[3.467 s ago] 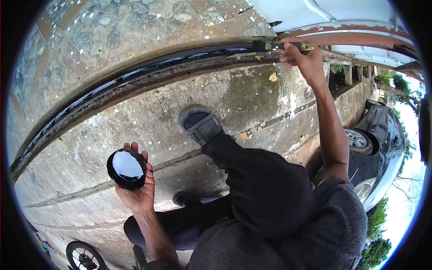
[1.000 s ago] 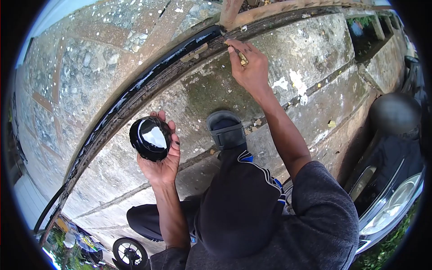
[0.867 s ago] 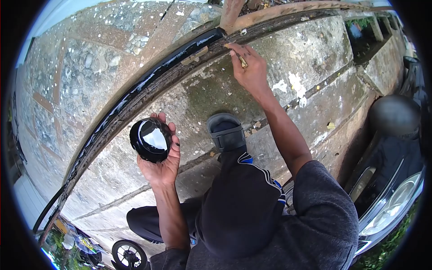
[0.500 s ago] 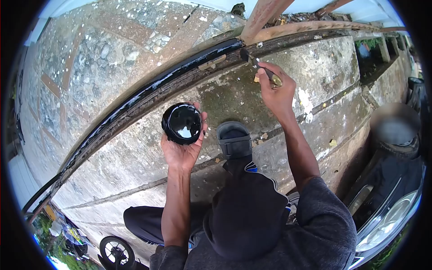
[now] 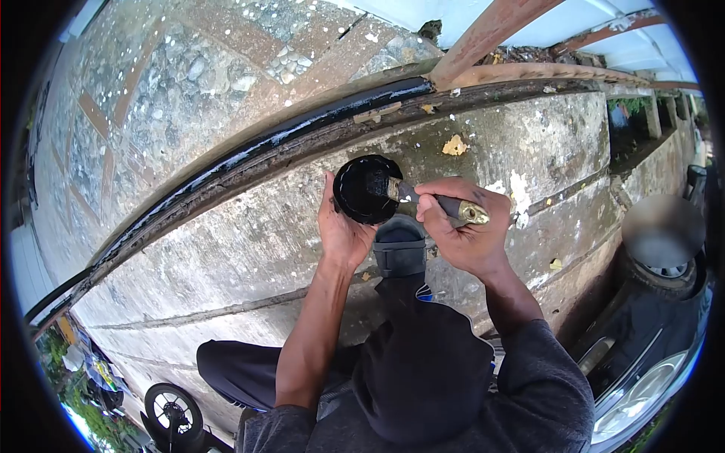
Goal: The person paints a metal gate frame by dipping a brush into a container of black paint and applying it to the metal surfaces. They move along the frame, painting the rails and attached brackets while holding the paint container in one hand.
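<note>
My left hand [image 5: 343, 230] is wrapped round a round container of black paint [image 5: 353, 200], held tilted in front of me with its opening facing up. My right hand [image 5: 468, 226] grips the dark handle of a paintbrush [image 5: 453, 209], which has a brass-coloured end. The bristles are inside the container, against the black paint, and their tips are hard to make out. Beyond both hands runs a metal rail [image 5: 302, 124], glossy black up to the joint with a rust-brown post [image 5: 483, 45]. Past that joint the rail is brown.
Pebbled concrete [image 5: 181, 83] lies behind the rail, and a stained concrete ledge [image 5: 211, 257] on the near side. A sandalled foot [image 5: 400, 249] stands below the container. A dark car [image 5: 649, 332] is at the right, a motorcycle wheel [image 5: 174, 411] at lower left.
My right hand has brought the brush from beside the rail's post down and left into the container. My left hand has moved the container up and to the right.
</note>
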Demonstrator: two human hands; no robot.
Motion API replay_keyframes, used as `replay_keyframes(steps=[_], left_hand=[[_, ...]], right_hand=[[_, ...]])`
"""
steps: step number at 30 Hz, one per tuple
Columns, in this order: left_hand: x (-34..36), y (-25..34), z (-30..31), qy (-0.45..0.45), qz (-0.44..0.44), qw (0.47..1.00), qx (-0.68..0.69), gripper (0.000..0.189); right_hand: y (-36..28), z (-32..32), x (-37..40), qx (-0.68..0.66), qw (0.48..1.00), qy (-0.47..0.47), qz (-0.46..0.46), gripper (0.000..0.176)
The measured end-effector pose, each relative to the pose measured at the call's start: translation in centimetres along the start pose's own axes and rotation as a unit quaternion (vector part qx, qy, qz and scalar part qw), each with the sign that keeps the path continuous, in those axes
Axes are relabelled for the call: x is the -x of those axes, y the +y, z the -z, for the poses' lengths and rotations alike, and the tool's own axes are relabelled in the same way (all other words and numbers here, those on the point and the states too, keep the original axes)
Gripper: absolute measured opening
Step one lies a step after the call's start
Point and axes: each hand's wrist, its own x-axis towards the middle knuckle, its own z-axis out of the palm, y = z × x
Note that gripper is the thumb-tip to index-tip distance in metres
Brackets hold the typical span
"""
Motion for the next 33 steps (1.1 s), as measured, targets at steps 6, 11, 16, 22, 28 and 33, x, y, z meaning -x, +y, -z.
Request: replay_keyframes(steps=[6,11,16,22,28,33], left_hand=[[-0.8,-0.1,0.4,0.002,0.009,0.999,0.038,0.060],[-1.9,0.2,-1.8,-0.083,0.018,0.992,0.094,0.053],[-3.7,-0.3,-3.7,-0.125,0.050,0.984,0.118,0.050],[-5.6,-2.1,-6.0,-0.098,0.081,0.987,0.101,0.050],[-7.1,-2.7,-4.4,-0.126,0.096,0.982,0.100,0.052],[-7.2,-2.6,-2.6,-0.085,0.101,0.985,0.114,0.052]], right_hand=[[-0.7,1.2,0.7,0.009,0.998,-0.021,0.062,0.021],[-0.6,2.8,1.8,0.047,0.991,-0.078,0.094,0.035],[0.0,3.8,2.8,0.011,0.998,0.009,0.059,0.028],[2.3,3.3,3.9,-0.253,0.938,0.203,-0.124,0.023],[3.1,4.5,3.5,-0.279,0.928,0.198,-0.147,0.025],[4.1,3.5,3.4,-0.251,0.938,0.214,-0.108,0.024]])
